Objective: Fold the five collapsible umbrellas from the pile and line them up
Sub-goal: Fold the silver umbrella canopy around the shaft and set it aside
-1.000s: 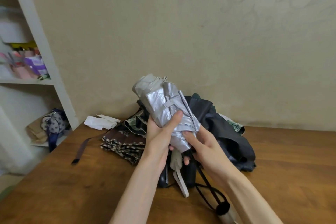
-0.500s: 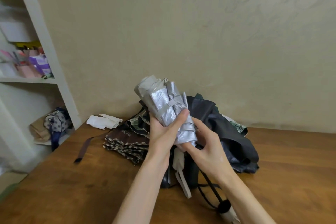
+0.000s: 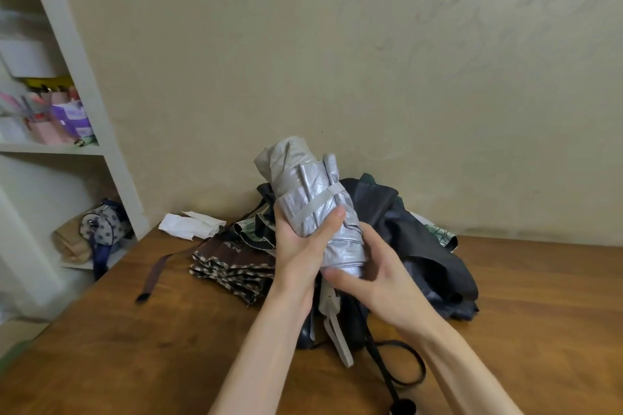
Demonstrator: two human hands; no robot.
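The right hand (image 3: 381, 276) has slid down to curl round the bottom of the silver umbrella (image 3: 313, 199), the left hand (image 3: 300, 256) still grips its middle above the pile (image 3: 421, 246) by the tabletop's (image 3: 135, 347) back edge, and with its strap (image 3: 318, 207) wrapped round, it looks nearly ready to lay down.

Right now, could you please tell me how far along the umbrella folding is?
Done: no folded umbrella shows lined up on the table. In hand: the silver umbrella is rolled, its strap wrapped round it, gripped by the left hand and right hand. Left: the brown checked umbrella, the dark umbrella and a green-patterned one lie loose in the pile.
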